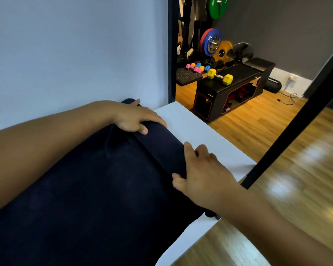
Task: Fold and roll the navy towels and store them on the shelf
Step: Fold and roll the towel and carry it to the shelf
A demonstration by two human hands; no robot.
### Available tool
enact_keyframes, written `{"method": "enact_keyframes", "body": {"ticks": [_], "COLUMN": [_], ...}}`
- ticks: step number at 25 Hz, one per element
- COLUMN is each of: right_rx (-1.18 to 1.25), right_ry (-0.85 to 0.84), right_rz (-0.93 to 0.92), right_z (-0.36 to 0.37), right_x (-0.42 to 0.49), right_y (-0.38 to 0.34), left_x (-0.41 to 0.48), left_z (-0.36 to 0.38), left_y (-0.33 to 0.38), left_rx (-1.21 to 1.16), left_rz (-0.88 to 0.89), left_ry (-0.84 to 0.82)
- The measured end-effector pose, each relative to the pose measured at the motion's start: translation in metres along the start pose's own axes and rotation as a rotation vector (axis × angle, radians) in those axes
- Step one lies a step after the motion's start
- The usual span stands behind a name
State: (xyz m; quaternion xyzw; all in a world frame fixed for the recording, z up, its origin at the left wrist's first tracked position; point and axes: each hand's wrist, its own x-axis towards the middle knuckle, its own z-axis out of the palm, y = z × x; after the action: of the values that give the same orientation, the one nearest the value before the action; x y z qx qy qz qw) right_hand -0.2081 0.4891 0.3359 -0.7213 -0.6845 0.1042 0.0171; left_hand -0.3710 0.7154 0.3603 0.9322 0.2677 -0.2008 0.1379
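A: Biggest first. Go.
B: Pale wall (75, 45) fills the upper left. Below it the navy towel (96, 189) lies spread along a white top (196, 135), the long flat part running toward the camera.
A: Rolled?
B: Only partly. The far end is wound into a roll (161, 148) that lies across the white top, with its far tip near the wall.
A: Floor?
B: Wood floor (277, 189) on the right, with glare patches. A black post (288, 129) slants down to the white top's right edge.
A: Background?
B: Black bench (238, 72) through the doorway, well apart from the towel.
A: Hands now.
B: The left hand (136, 118) is on the roll's far end, fingers curled over it and gripping. The right hand (202, 173) is on the roll's near end, fingers bent over the top and the thumb pressed in where the roll meets the flat part. Both hands grip the cloth. The fingertips past the roll are hidden.
A: Small stuff?
B: Weight plates behind the bench: green plate (216, 6), blue plate (210, 42), yellow plate (222, 51). A yellow dumbbell (219, 76) lies on the bench. Small coloured dumbbells (195, 69) sit on the floor beyond it.
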Motion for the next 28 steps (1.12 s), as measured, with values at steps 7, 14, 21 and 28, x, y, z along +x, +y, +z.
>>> {"method": "enact_keyframes", "body": {"ticks": [7, 14, 21, 28], "right_rx": [-0.369, -0.403, 0.075, 0.324], "right_ry": [0.059, 0.0, 0.214, -0.166], "right_rz": [-0.025, -0.058, -0.223, 0.038], "right_z": [0.018, 0.035, 0.001, -0.003], "right_x": [-0.01, -0.039, -0.037, -0.009], "right_y": [-0.046, -0.084, -0.063, -0.029], "left_x": [-0.016, -0.059, -0.1, -0.047], "left_z": [0.027, 0.103, 0.066, 0.01], "left_y": [-0.008, -0.018, -0.025, 0.013], "left_rx": [-0.041, 0.032, 0.374, 0.264], "left_rz": [0.065, 0.06, 0.076, -0.023], "left_ry": [0.229, 0.655, 0.62, -0.034]}}
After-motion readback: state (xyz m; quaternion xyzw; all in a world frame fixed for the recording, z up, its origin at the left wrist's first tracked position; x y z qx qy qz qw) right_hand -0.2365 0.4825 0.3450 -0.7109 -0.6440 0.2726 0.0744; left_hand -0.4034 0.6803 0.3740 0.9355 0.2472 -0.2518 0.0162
